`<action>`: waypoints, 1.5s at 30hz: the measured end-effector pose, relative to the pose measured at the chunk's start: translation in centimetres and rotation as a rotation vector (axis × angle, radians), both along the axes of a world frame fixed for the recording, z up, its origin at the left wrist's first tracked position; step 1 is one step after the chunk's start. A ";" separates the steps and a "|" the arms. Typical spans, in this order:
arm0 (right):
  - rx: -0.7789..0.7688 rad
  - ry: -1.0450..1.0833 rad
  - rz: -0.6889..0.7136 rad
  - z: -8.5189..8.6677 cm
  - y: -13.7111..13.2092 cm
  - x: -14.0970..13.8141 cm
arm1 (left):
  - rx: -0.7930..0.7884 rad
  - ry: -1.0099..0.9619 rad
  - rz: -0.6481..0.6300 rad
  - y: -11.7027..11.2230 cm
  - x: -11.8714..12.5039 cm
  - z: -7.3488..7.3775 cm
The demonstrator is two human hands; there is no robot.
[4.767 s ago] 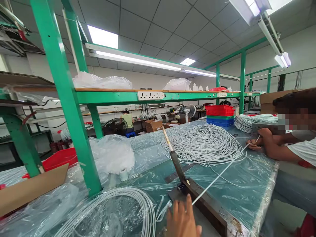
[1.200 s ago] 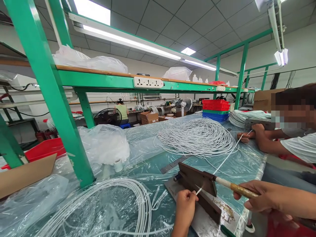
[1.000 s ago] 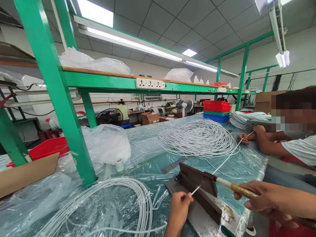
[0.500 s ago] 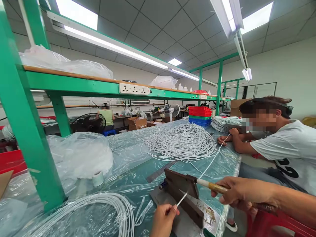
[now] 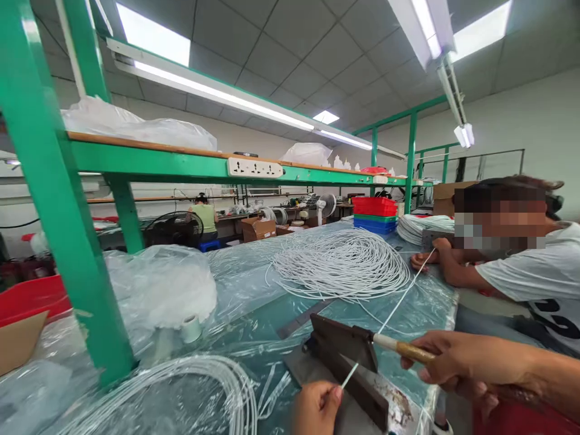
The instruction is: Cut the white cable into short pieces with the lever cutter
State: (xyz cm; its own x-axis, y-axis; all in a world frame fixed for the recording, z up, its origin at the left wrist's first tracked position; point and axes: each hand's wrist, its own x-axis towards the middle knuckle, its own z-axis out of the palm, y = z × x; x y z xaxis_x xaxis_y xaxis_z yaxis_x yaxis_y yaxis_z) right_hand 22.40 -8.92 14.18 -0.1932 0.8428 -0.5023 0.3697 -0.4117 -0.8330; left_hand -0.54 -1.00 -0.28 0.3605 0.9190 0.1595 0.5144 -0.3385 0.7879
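Note:
My left hand (image 5: 316, 406) is at the bottom edge, its fingers pinched on the end of a thin white cable (image 5: 350, 375) that slants up into the cutter. My right hand (image 5: 453, 362) is wrapped round the taped brown handle (image 5: 410, 350) of a lever cutter, whose dark blade (image 5: 347, 341) is lowered over its rusty base plate (image 5: 376, 402). Beyond the blade the white cable (image 5: 399, 302) runs taut to a co-worker's hands (image 5: 430, 257) at the right.
A big loose coil of white cable (image 5: 339, 263) lies mid-table on clear plastic sheet. Another cable bundle (image 5: 199, 386) curves at bottom left. A green frame post (image 5: 58, 205), a plastic bag (image 5: 158, 287), a tape roll (image 5: 191, 329) and stacked red and blue trays (image 5: 374, 214) stand around.
The cutter lever, upright 4.8 s ago, is lowered with my right hand on its handle. My left hand has drawn back slightly with the cable end. The view has swung.

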 end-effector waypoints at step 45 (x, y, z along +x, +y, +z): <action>0.025 0.028 0.004 -3.3 -0.8 1.3 | -0.189 -0.475 0.204 0.3 2.8 -0.3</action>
